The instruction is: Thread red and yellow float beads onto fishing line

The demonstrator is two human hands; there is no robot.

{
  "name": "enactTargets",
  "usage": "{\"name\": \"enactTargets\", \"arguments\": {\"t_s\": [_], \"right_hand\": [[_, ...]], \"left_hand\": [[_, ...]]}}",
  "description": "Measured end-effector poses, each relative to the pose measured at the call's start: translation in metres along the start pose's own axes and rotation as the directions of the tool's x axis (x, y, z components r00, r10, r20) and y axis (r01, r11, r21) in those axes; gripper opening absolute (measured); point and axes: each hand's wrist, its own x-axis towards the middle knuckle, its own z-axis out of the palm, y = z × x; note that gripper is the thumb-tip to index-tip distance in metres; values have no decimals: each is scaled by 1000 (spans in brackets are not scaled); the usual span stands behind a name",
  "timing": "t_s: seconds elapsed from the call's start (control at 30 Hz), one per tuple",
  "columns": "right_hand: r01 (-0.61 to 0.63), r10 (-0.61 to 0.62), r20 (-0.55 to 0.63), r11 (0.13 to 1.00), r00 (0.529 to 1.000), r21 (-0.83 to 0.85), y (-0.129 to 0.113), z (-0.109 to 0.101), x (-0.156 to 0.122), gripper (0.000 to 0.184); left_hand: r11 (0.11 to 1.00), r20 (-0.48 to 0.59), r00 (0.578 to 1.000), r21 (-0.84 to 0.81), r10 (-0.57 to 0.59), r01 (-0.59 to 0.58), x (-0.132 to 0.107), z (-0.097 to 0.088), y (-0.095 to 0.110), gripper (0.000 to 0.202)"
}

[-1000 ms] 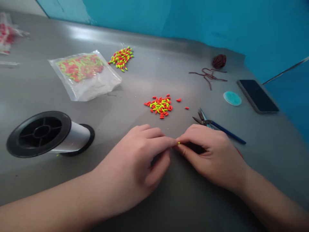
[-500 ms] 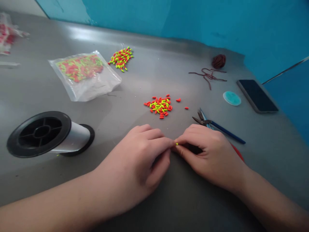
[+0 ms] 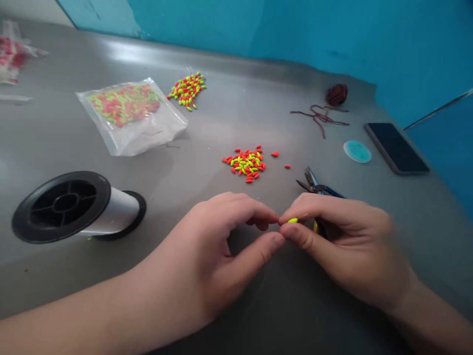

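Grip clenched on a yellow-green bead (image 3: 292, 220), right hand (image 3: 343, 246) pinching, left hand (image 3: 210, 251) curled just beside

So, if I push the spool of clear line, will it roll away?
The spool of clear line rests on its two round black flanges, so it probably rolls easily when pushed. The spoked hub suggests hollow plastic, so it may feel light.
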Motion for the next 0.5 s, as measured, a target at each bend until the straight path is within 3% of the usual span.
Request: {"name": "enactTargets", "arguments": {"t_s": [0.1,0.27,0.5], "right_hand": [[-62,63,-2,993,998,101,-1,0,-1,11],[-101,101,7,983,995,156,-3,0,1,7],[-184,187,23,934,982,306,-6,0,2,16]], "left_hand": [[996,25,997,-62,-68,69,2,0,2,6],[991,61,995,-108,-75,82,3,1,4,13],[982,72,991,-144,-109,119,3,-1,8,22]]}}
